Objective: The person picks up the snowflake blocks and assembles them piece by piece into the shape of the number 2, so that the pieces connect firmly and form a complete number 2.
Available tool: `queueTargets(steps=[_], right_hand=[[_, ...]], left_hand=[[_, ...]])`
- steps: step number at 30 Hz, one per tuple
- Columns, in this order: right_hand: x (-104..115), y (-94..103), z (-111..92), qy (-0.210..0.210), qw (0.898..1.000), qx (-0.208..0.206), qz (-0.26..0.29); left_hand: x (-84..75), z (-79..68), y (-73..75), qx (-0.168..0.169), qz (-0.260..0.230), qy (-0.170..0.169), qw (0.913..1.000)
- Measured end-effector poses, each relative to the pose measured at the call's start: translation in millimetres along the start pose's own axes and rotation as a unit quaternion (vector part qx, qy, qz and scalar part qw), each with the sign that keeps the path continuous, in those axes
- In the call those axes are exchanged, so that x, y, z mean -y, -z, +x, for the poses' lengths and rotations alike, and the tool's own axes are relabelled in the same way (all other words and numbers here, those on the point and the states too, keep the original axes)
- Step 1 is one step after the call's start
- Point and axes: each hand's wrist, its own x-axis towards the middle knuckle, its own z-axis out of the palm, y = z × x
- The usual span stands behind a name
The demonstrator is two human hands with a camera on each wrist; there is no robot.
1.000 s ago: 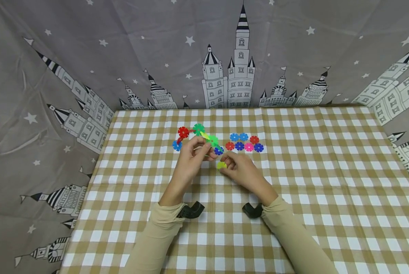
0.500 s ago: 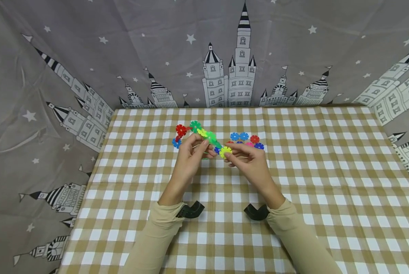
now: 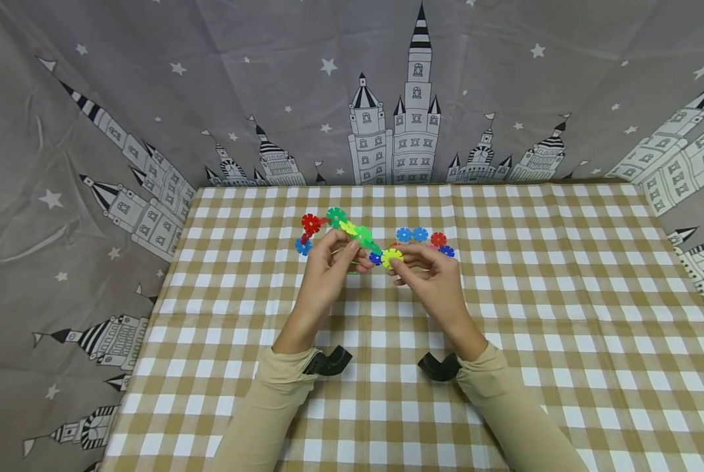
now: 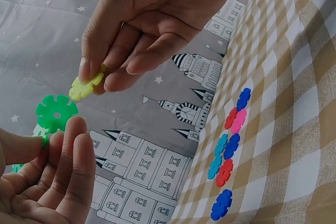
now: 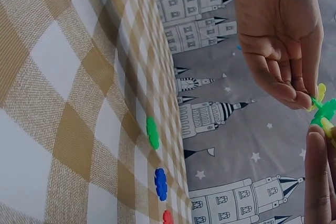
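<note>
My left hand [image 3: 327,269] pinches a chain of notched plastic discs: blue [image 3: 303,246], red [image 3: 311,223], dark green [image 3: 336,217], yellow [image 3: 347,227] and light green [image 3: 362,236], with a green disc [image 4: 56,113] at the end nearest the right hand. Between thumb and fingers, my right hand [image 3: 433,275] holds a loose yellow disc [image 3: 392,258]. In the left wrist view that yellow disc [image 4: 85,85] is edge to edge with the green end disc; whether their notches interlock cannot be told. Both hands are raised above the table.
Loose discs lie on the checked tablecloth [image 3: 535,282] behind the right hand, among them light blue [image 3: 419,234], red [image 3: 438,239] and dark blue [image 3: 446,251]. A single blue disc [image 4: 221,205] and a green disc [image 5: 152,132] lie beneath the hands. A castle-print curtain [image 3: 293,78] stands behind.
My right hand has carried the yellow disc up and forward to the chain's end, turning its face upward. The left hand has lifted and slightly tilted the chain.
</note>
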Motion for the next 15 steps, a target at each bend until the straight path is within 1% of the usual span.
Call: queueTargets(steps=[4, 9, 12, 15], right_hand=[[-1.2, 0.2, 0.5, 0.004, 1.0, 0.001, 0.009], [-3.2, 0.3, 0.7, -0.005, 1.0, 0.009, 0.015], [-2.8, 0.3, 0.5, -0.029, 0.999, 0.018, 0.019], [-1.9, -0.1, 0.5, -0.07, 0.997, 0.036, 0.028]], left_hand=[[-0.5, -0.2, -1.2, 0.002, 0.003, 0.009, 1.0], [-0.8, -1.2, -3.2, 0.005, 0.008, 0.016, 0.9998], [-0.1, -1.3, -4.4, 0.003, 0.022, 0.009, 0.9997], [1.3, -1.0, -5.4, 0.002, 0.043, -0.005, 0.999]])
